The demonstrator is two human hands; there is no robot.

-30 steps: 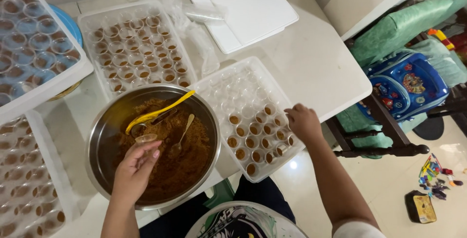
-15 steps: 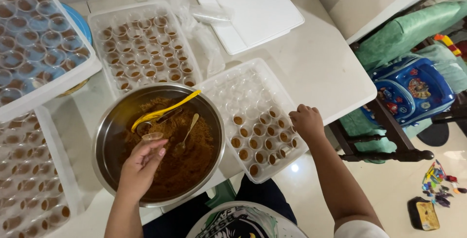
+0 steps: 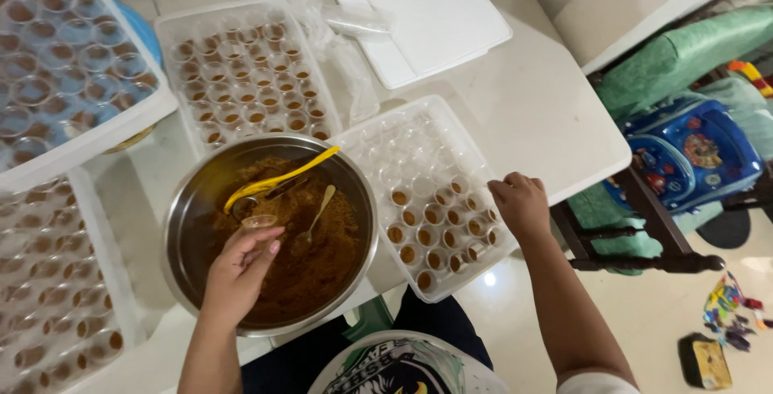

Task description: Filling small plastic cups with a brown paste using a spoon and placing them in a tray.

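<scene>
Left hand [image 3: 237, 269] grip pinches small clear cup [image 3: 259, 221]; right hand [image 3: 522, 205] curls loosely on tray [image 3: 378, 132].

Left hand [image 3: 237, 269] with small clear cup [image 3: 259, 221] over steel bowl [image 3: 185, 209]; right hand [image 3: 522, 205] on cup tray [image 3: 378, 132].

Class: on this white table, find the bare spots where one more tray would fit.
Bare tabletop lies between the white flat lids and the half-filled clear cup tray. Crowded: the steel bowl, left hand and the filled trays.
</scene>
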